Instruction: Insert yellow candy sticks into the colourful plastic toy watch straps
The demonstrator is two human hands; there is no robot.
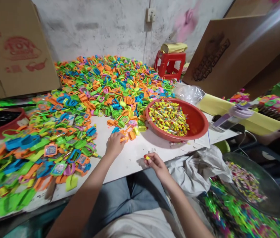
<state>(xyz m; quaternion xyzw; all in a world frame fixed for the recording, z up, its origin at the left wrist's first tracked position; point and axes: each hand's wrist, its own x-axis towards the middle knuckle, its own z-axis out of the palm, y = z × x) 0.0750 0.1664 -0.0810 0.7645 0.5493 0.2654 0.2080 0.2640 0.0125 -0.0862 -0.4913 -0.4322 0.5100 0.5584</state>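
White tabletop (130, 155) against a rough plastered wall, buried in a heap of glossy flat plastic toy pieces (92, 89), orange, green, blue. Your left hand (114, 144) was curled on an orange piece (124, 137) at the heap's edge; your right hand (156, 163) pinched a small yellow candy (147, 157) near the table edge. It could've slipped into your lap; your sleeve could've dragged pieces off. Red bowl (199, 120) smooth, round
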